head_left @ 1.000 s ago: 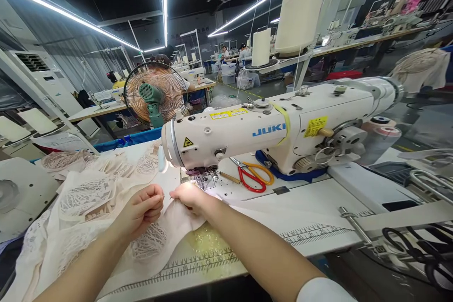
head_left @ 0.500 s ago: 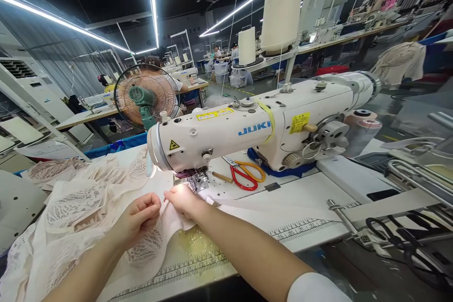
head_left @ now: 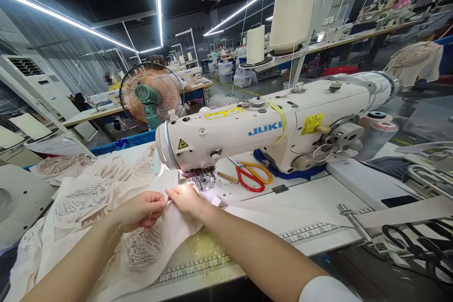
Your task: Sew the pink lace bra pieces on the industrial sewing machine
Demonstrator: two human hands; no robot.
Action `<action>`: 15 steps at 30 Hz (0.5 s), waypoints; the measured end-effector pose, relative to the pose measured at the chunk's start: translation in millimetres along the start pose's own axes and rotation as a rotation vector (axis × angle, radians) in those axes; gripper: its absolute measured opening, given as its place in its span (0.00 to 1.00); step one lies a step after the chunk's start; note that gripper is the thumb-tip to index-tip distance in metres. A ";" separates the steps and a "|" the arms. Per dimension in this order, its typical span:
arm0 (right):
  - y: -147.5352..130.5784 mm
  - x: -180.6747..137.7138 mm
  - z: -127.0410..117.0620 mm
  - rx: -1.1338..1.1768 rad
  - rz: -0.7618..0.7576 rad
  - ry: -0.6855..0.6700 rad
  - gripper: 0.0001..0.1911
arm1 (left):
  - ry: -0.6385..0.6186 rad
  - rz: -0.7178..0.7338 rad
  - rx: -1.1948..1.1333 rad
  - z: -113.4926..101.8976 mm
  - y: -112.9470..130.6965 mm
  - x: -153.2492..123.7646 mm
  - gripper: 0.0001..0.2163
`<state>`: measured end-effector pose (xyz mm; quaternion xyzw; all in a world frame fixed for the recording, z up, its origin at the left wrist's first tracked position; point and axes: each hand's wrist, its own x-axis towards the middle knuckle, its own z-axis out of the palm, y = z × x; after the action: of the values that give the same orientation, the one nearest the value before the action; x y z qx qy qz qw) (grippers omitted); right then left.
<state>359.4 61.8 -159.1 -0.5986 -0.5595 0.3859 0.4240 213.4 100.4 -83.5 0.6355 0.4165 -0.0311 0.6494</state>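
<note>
My right hand (head_left: 186,199) is closed on the edge of a pale pink lace garment piece (head_left: 145,247), just in front of the presser foot area (head_left: 201,180) of a white sewing machine (head_left: 226,134). My left hand (head_left: 143,210) is pinched at the same edge, its fingertips almost touching those of the right. The piece hangs down from the fingers over the table's front part, lace panel facing up. The machine's lamp lights the right knuckles. What lies under the right palm is hidden.
More lace pieces (head_left: 83,200) are heaped on the left. Scissors with red and orange handles (head_left: 251,179) and a small wooden-handled tool (head_left: 227,178) lie beneath the machine arm. A printed ruler (head_left: 198,266) runs along the front edge. A fan (head_left: 152,96) stands behind.
My left hand has turned and come up to the right hand's fingertips, closing on the fabric edge. My right hand stays by the presser foot. The whole view has shifted slightly.
</note>
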 end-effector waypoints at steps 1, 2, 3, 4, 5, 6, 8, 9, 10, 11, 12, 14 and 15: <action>1.2 0.3 1.0 0.005 -0.001 0.013 0.20 | 0.027 -0.005 -0.004 -0.2 -0.5 1.0 0.23; 2.2 0.4 2.3 0.006 -0.004 0.023 0.21 | 0.052 -0.013 0.001 -0.7 -1.1 1.8 0.23; 3.0 0.2 3.7 0.004 -0.009 0.030 0.23 | 0.073 -0.020 0.017 -1.6 -1.8 2.4 0.23; 3.5 -0.1 5.1 -0.001 -0.017 0.035 0.24 | 0.092 -0.025 0.045 -2.7 -2.3 2.8 0.23; 3.8 -0.6 6.3 -0.009 -0.027 0.036 0.25 | 0.109 -0.027 0.083 -3.7 -2.5 2.8 0.23; 3.9 -1.1 7.2 -0.019 -0.037 0.037 0.25 | 0.127 -0.027 0.127 -4.4 -2.3 2.3 0.22; 4.0 -1.8 7.9 -0.047 -0.044 0.033 0.26 | 0.152 -0.017 0.228 -4.4 -0.4 -0.1 0.22; 4.2 -2.0 7.8 -0.063 -0.043 0.031 0.27 | 0.146 -0.007 0.283 -3.5 1.2 -1.9 0.21; 4.5 -2.1 7.3 -0.080 -0.040 0.028 0.27 | 0.124 0.008 0.324 -2.2 2.8 -3.8 0.20; 4.9 -2.3 6.7 -0.098 -0.039 0.021 0.26 | 0.094 0.034 0.337 -0.6 4.3 -5.6 0.19; 5.3 -2.7 6.0 -0.116 -0.042 0.009 0.26 | 0.068 0.077 0.317 1.0 5.4 -6.9 0.18; 5.8 -4.0 4.6 -0.149 -0.057 -0.029 0.23 | 0.088 0.205 0.214 3.6 6.0 -7.0 0.19; 5.7 -4.9 4.0 -0.166 -0.065 -0.048 0.22 | 0.137 0.269 0.177 4.5 5.2 -5.7 0.19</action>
<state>357.2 57.1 -165.9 -0.6037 -0.6188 0.3386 0.3715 214.9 94.8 -76.7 0.7407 0.3666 0.0630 0.5595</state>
